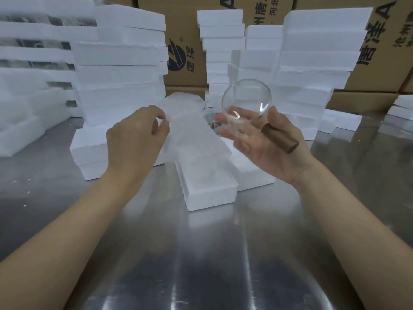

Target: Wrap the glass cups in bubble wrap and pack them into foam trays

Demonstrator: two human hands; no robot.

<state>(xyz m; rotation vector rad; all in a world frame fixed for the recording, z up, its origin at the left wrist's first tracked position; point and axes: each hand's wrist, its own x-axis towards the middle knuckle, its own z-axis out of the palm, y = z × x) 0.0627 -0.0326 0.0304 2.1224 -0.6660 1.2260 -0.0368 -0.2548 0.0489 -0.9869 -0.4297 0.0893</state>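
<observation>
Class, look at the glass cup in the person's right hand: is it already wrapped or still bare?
Bare. The glass cup is clear and uncovered in the right hand; the left hand pinches the bubble wrap.

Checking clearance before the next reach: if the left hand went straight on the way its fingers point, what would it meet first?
Most likely the bubble wrap: the left hand already pinches its edge, fingers pointing right, though depth is hard to judge.

Clear glass cup [246, 101] with a brown cylindrical handle [280, 139], tilted, its round mouth facing the viewer. Translucent bubble wrap [190, 139] lies draped across a white foam tray [210, 193] on the metal table [201, 265].
</observation>
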